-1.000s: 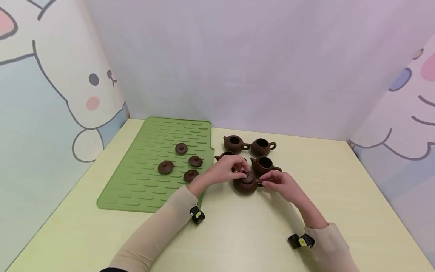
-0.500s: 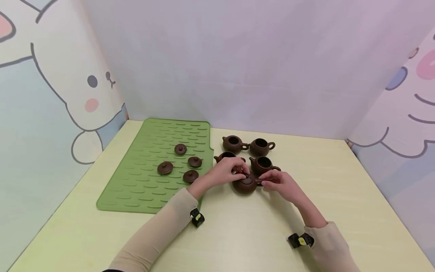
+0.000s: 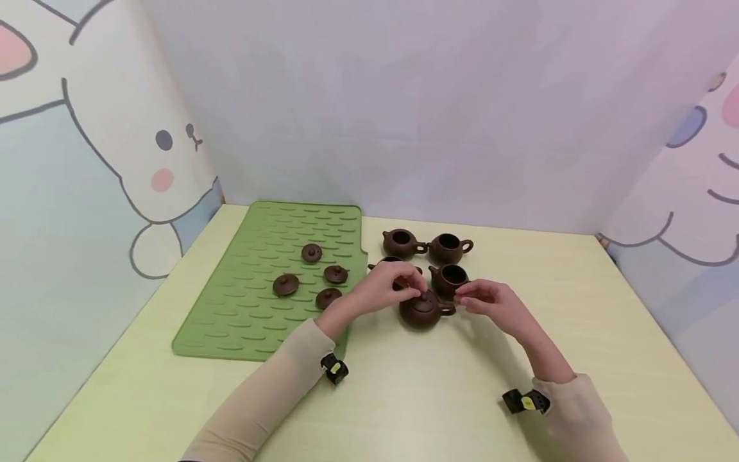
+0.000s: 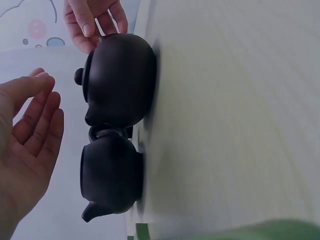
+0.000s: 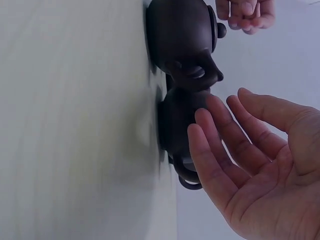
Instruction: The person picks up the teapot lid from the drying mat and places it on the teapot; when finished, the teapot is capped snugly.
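As the lidded teapot (image 3: 418,316) sits upright on the pale surface (image 3: 416,398) in the head view, my left hand (image 3: 382,290) is at its lid (image 3: 424,303) and my right hand (image 3: 493,307) just beside its handle (image 3: 448,309), with four more dark pots (image 3: 447,282) grouped behind it and four loose covers (image 3: 285,285) lying on a green mat (image 3: 231,327) to the left. The left wrist view shows my left hand gripping nothing, its fingers loosely bent and apart from the knob (image 4: 78,76). In the right wrist view my right hand likewise holds nothing, fingers relaxed and extended near the handle.
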Demonstrator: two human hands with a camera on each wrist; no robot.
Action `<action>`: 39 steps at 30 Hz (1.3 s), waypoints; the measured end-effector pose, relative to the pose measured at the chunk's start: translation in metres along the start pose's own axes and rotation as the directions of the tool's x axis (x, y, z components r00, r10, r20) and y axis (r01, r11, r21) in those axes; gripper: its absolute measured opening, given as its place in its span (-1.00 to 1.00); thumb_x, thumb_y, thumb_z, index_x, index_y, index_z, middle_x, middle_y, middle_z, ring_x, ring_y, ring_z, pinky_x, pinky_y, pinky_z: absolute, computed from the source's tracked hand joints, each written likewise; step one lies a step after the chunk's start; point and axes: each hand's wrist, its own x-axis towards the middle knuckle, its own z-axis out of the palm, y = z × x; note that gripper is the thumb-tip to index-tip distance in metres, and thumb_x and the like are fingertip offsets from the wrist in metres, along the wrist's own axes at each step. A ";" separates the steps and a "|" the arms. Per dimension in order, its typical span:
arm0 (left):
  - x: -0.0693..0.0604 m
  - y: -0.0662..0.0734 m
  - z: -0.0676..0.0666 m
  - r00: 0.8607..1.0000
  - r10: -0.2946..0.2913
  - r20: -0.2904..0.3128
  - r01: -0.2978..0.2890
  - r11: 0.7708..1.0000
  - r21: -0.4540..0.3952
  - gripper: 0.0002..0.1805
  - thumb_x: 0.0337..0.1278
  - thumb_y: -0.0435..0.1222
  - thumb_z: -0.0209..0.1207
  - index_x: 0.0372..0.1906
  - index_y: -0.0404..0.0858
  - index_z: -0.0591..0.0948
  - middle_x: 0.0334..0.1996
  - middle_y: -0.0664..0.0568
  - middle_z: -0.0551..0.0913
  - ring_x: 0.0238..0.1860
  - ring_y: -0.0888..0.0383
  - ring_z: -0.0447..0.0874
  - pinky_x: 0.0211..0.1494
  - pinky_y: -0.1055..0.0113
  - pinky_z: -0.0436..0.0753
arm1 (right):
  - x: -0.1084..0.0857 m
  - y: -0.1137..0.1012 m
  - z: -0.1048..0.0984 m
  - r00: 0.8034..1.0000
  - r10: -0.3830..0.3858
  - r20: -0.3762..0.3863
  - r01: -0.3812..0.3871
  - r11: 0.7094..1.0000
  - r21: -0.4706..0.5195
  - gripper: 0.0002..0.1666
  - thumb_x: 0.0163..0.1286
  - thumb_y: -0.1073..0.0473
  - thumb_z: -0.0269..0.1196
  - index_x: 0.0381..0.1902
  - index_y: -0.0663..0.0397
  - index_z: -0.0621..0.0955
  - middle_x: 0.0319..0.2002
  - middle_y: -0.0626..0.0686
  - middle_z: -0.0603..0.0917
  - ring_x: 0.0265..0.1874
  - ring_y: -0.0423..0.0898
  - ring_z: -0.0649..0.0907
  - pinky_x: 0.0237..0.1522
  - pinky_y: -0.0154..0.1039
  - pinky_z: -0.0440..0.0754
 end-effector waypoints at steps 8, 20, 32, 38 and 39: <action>-0.004 0.002 -0.015 0.999 -0.012 -0.042 0.010 0.999 -0.052 -0.86 0.27 -0.37 0.27 -0.10 -0.23 0.69 -0.14 0.00 0.77 -0.09 0.19 0.72 0.00 0.51 0.66 | -0.002 -0.008 -0.015 0.999 -0.010 -0.047 0.010 1.000 -0.005 -0.64 0.44 0.28 0.23 0.08 0.45 0.57 -0.04 0.27 0.74 -0.16 -0.32 0.73 -0.09 -0.45 0.69; -0.023 -0.010 -0.041 0.993 -0.078 -0.091 0.071 0.995 -0.071 -0.85 0.28 -0.36 0.26 -0.09 -0.24 0.70 -0.13 -0.02 0.76 -0.12 0.18 0.70 0.01 0.35 0.70 | -0.003 -0.004 -0.025 0.985 0.005 -0.172 -0.012 0.999 -0.037 -0.61 0.44 0.21 0.25 0.08 0.44 0.58 -0.22 -0.33 0.73 -0.22 -0.37 0.73 -0.14 -0.49 0.69; -0.049 -0.020 -0.062 0.984 -0.115 -0.138 0.105 0.991 -0.079 -0.84 0.30 -0.37 0.24 -0.09 -0.33 0.69 -0.14 -0.06 0.75 -0.12 0.10 0.70 -0.01 0.20 0.73 | -0.001 0.003 -0.026 0.961 0.005 -0.275 -0.007 1.000 -0.005 -0.57 0.43 0.22 0.26 0.09 0.49 0.56 -0.27 -0.36 0.69 -0.28 -0.42 0.71 -0.19 -0.48 0.71; -0.064 -0.027 -0.067 0.974 -0.161 -0.159 0.147 0.985 -0.094 -0.87 0.30 -0.34 0.25 -0.11 -0.25 0.70 -0.15 -0.05 0.74 -0.12 0.14 0.69 -0.02 0.28 0.73 | 0.000 0.005 -0.022 0.948 0.027 -0.318 -0.029 1.000 0.000 -0.57 0.43 0.21 0.27 0.08 0.48 0.57 -0.31 -0.41 0.67 -0.29 -0.43 0.70 -0.19 -0.48 0.71; -0.067 -0.029 -0.068 0.972 -0.171 -0.161 0.157 0.983 -0.098 -0.88 0.30 -0.33 0.26 -0.12 -0.23 0.70 -0.15 -0.05 0.74 -0.12 0.15 0.69 -0.03 0.30 0.73 | 0.001 0.006 -0.021 0.945 0.032 -0.326 -0.034 0.999 -0.002 -0.57 0.43 0.20 0.27 0.08 0.48 0.57 -0.32 -0.41 0.66 -0.29 -0.43 0.70 -0.19 -0.48 0.71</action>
